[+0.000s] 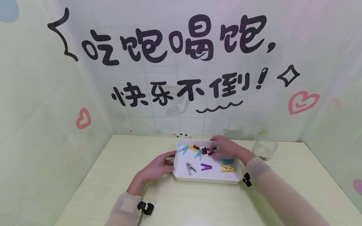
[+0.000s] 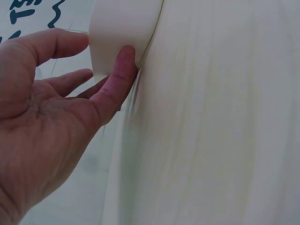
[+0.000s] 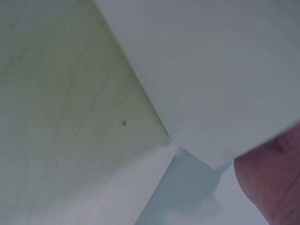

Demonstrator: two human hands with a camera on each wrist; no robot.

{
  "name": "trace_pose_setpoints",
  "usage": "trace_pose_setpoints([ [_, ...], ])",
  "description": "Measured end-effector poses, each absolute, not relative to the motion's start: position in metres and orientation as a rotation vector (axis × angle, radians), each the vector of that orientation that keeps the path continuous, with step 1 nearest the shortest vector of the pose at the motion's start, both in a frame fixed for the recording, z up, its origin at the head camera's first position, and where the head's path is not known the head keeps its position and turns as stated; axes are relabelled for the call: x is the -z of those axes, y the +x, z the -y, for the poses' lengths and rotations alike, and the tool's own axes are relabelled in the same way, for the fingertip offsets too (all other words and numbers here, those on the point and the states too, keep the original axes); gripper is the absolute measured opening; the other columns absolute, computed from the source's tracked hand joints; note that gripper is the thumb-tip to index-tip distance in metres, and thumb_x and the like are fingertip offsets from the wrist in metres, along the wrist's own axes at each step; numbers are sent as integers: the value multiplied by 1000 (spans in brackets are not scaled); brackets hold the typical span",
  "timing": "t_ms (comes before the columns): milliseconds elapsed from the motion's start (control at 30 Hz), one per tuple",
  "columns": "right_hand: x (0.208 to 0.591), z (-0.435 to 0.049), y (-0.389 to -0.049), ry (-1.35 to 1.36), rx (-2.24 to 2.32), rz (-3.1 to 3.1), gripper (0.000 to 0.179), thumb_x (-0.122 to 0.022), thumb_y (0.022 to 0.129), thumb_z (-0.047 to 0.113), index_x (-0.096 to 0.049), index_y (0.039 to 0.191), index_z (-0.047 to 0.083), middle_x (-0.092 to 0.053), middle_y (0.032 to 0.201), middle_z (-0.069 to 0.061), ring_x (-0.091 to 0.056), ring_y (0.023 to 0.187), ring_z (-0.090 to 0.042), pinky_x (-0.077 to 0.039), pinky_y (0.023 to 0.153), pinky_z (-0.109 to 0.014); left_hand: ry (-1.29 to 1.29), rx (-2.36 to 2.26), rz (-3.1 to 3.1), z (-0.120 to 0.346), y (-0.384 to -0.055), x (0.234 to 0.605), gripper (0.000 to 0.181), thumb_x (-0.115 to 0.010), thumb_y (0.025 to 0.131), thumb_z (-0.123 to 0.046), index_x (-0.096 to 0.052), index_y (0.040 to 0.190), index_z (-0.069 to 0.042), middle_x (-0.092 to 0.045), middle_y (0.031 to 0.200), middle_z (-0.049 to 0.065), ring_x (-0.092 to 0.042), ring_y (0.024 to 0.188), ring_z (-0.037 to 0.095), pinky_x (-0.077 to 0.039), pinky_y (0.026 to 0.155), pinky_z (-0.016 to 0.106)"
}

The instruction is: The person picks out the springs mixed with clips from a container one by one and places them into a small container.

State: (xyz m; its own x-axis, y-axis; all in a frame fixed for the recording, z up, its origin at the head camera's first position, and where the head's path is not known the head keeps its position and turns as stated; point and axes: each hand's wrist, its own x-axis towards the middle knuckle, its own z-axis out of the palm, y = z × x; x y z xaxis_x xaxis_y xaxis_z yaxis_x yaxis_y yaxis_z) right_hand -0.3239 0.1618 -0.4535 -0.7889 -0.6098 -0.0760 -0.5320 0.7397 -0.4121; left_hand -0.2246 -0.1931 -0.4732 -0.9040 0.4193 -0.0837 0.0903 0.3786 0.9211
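Probably light and hard, the red clip (image 1: 211, 153) inside the tray (image 1: 207, 180) needs a pinch in its middle; the left hand (image 1: 156, 168) loosely touches the tray, and whether the right hand (image 1: 225, 148) grips, I can't tell.

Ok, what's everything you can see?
Table: 1, pale, centre
Tray: 1, white, on table
Pegs: at least 3 teal, 2 yellow, 1 grey, 1 purple, in tray
Small items: at least 3, dark red, in tray
Jar: 1, clear, table's back right
Backdrop: 1, pale, around table
Writing: 2 lines, black, backdrop
Hearts: at least 2, pink, on backdrop
Sleeves: 2, beige, foreground
Devices: 2, black, by sleeves
Left hand: 1, against tray's left
Right hand: 1, over tray
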Motion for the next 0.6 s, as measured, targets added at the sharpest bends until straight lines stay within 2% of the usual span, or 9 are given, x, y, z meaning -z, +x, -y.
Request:
trace_pose_setpoints([
  [367,437,-176,-319,-866,629,-2794,9,-81,95,22,-78,101,27,-59,142,-10,-51,133,-37,-43,112,-58,434,-1534,-2343,192,-223,472,67,-64,101,-4,-37,163,0,-46,159,17,-58,125,31,-53,98,41],
  [600,423,-191,-314,-899,787,-2782,8,-79,96,17,-78,102,21,-66,115,-1,-61,113,-35,-52,101,-56,438,-1538,-2336,192,-224,472,67,-64,102,-4,-37,163,-1,-46,159,17,-58,126,32,-53,99,42],
])
